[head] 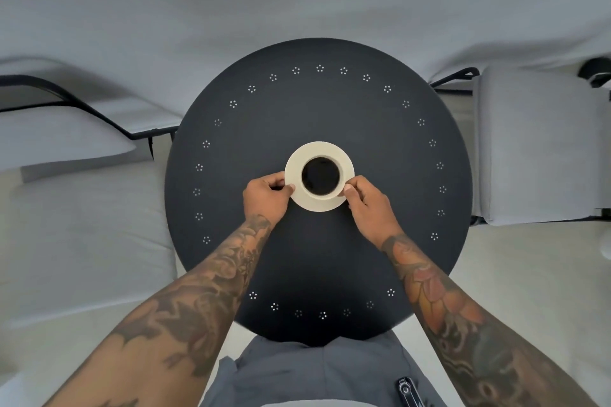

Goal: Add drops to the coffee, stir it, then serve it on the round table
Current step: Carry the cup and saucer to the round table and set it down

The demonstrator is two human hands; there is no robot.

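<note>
on the round black table (380, 129), left hand (264, 200) and right hand (368, 205) each pinch the saucer (294, 172) rim in a grip.

Cream cup (334, 160) full of black coffee (320, 175), upright on cream saucer (294, 172), mid round black desk (297, 109), between left hand (264, 200) and right hand (367, 205), both pinching saucer rim.

Grey cushioned seats (535, 145), pale floor (515, 281).

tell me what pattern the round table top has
Matte black round table top with a ring of small white dot clusters near its rim; head view.
</note>
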